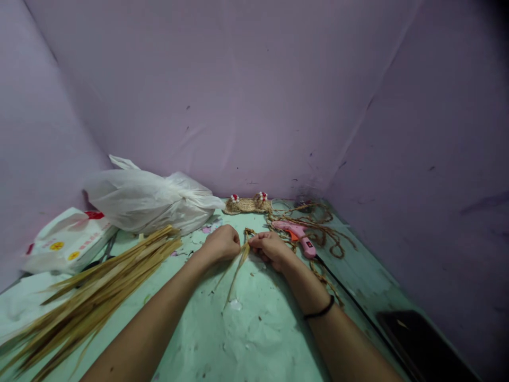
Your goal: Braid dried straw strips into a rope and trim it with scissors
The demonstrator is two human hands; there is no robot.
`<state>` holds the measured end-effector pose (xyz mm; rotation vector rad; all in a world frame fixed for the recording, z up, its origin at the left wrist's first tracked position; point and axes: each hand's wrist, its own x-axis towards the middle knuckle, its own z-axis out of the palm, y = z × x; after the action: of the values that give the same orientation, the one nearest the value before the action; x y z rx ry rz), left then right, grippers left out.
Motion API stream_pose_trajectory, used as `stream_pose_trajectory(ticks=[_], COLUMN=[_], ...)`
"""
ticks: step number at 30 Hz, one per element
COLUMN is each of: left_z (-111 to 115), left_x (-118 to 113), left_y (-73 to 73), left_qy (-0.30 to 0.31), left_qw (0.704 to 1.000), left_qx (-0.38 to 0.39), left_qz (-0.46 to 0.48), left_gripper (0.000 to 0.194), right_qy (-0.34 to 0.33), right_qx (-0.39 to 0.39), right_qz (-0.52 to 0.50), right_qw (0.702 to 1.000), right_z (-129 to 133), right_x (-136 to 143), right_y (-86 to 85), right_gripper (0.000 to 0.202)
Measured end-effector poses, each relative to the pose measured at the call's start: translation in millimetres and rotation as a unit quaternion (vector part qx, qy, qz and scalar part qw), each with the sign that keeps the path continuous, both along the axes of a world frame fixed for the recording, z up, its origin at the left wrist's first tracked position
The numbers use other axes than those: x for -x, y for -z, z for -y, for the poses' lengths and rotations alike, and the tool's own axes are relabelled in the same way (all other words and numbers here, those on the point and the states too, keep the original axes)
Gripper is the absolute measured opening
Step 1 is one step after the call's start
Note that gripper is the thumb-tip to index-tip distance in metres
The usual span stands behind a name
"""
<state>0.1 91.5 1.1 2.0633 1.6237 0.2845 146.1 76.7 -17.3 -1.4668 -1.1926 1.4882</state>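
Near the middle of the table my two hands work close together on strips of dried straw-coloured leaf (238, 268). My right hand (272, 248) is closed, thumb and fingers pinching the strips where they meet a small braided end. Just left of it, my left hand (223, 242) is curled closed, its fingertips mostly hidden, with a thin strand trailing below it. The loose ends of the strips hang down toward me over the green tabletop. Right behind my right hand lies a pink hot glue gun (305, 245) with an orange trigger.
A bundle of dried leaf strips (115, 286) lies left, near a tissue pack (71, 241) and a knotted white plastic bag (155, 199). Woven pieces with red-and-white beads (247, 205) stand at the back wall. Braided cord (336, 239), a black cable (358, 305) and a dark phone-like slab (423, 345) lie right.
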Motion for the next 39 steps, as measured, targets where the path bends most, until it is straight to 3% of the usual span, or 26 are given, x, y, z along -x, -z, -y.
stream_pose_trajectory(ticks=[4,9,16,24,32,37,39], left_z=[-5,-8,-2,-17,-13,-13,-10], left_x=[3,3,0,8,3,-8,-13], left_y=[3.8,7.2,-0.8,16.4,6.5,2.5,-1.5], left_qy=[-0.051,-0.065,-0.110,-0.126,-0.141,-0.169,-0.170], left_qw=[0.996,0.975,0.950,0.914,0.907,0.843,0.833], left_qx=[0.029,0.137,0.213,0.298,0.312,0.399,0.410], left_qz=[0.062,0.163,0.198,0.243,0.246,0.319,0.329], left_gripper=[0.013,0.010,0.016,0.033,0.021,0.011,0.013], right_qy=[-0.002,0.001,0.000,0.004,0.013,0.020,0.014], right_qx=[-0.001,-0.003,-0.005,-0.009,-0.019,-0.009,-0.005], right_qz=[0.001,0.004,0.006,0.011,0.009,0.003,-0.006], right_qw=[1.000,1.000,1.000,1.000,1.000,1.000,1.000], right_z=[0,0,-2,0,0,0,0], right_x=[0,0,0,1,2,2,2], right_y=[-0.3,-0.2,3.0,0.1,0.2,-0.5,-1.2], right_gripper=[0.011,0.012,0.010,0.012,0.010,0.008,0.008])
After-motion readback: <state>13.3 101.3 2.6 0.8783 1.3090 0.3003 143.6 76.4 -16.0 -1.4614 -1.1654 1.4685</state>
